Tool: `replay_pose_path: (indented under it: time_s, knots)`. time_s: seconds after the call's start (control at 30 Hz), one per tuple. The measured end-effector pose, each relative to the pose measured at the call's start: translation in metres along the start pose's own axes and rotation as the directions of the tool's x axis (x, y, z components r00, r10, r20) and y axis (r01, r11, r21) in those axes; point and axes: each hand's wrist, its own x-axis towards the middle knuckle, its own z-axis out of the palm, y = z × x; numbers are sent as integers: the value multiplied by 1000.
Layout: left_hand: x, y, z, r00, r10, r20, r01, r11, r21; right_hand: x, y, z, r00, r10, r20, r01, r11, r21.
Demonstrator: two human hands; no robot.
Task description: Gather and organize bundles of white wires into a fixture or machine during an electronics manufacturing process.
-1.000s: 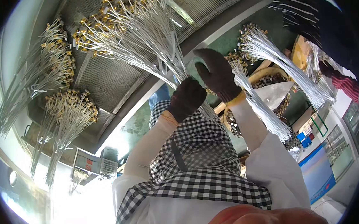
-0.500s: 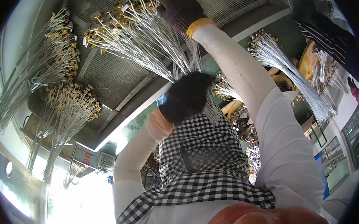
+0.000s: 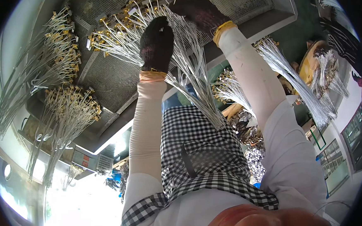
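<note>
A large bundle of silvery wires [image 3: 193,71] with gold-coloured metal ends lies across the metal mesh surface, its loose tails hanging over the near edge toward my checked apron. My left hand [image 3: 157,44], in a dark glove, is laid over the left part of these wires, its fingers stretched out along them. To the right and farther up, my right hand [image 3: 200,15], gloved the same way, rests at the gold-ended side of the bundle. Its fingers point left over the wires, and the glove hides whether they close on any.
More wire bundles [image 3: 67,111] hang over the left edge of the mesh tray [image 3: 114,77]. At the right lie another long bundle [image 3: 293,79] and a wooden board [image 3: 308,63] with wires. A co-worker's dark striped sleeve [image 3: 342,37] shows at the far right.
My left hand has moved up and away from me, from the hanging part of the wires onto the bundle. My right hand has shifted slightly right. The wire tails have spread lower.
</note>
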Motion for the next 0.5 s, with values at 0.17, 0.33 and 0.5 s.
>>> replay_pose_path:
  time_s: [0.17, 0.33, 0.5]
  knots:
    - [7, 38, 1, 869, -331, 367, 459, 817, -349, -21, -8, -8, 997, -47, -56, 53, 991, 122]
    - [8, 9, -2, 895, 318, 312, -406, 871, 277, -25, -59, 0, 905, 421, -63, -369, 850, 376]
    - [5, 19, 9, 913, 121, 391, -310, 827, 469, -27, -54, 5, 856, 511, -85, -494, 855, 158]
